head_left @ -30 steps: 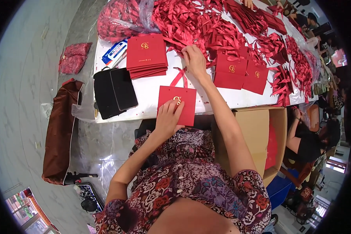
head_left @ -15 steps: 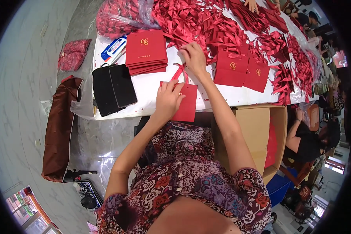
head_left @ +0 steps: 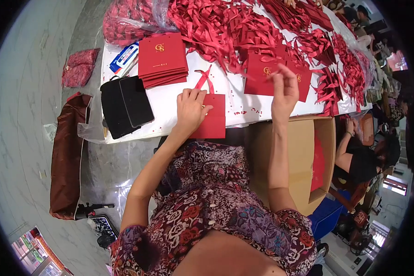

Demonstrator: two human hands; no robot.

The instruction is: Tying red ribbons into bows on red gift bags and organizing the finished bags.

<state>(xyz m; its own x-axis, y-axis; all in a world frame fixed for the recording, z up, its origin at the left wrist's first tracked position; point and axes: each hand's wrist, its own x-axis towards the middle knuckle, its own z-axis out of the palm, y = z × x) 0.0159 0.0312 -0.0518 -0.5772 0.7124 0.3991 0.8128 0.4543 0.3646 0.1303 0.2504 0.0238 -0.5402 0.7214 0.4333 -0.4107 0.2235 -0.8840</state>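
My left hand [head_left: 191, 109] presses on a small flat red paper bag [head_left: 212, 124] at the table's front edge, with its fingers near the bag's top and its thumb on the front. A red ribbon [head_left: 210, 85] sticks up from the bag's top edge. My right hand [head_left: 285, 94] is raised off the table to the right, fingers pinched. A smeared red strip, which looks like a ribbon, runs from its fingertips toward the ribbon pile [head_left: 216, 32]. Under that hand lie more flat red bags [head_left: 257, 85] with gold print.
A stack of red bags [head_left: 162, 55], a black pouch [head_left: 125, 106] and a blue-white packet [head_left: 124, 60] lie on the left of the white table [head_left: 170, 110]. An open cardboard box [head_left: 285, 156] stands at front right. Other people work along the right side.
My right hand has moved from the ribbon pile to the right and toward me, trailing a blurred red strip. My left hand stays on the bag.
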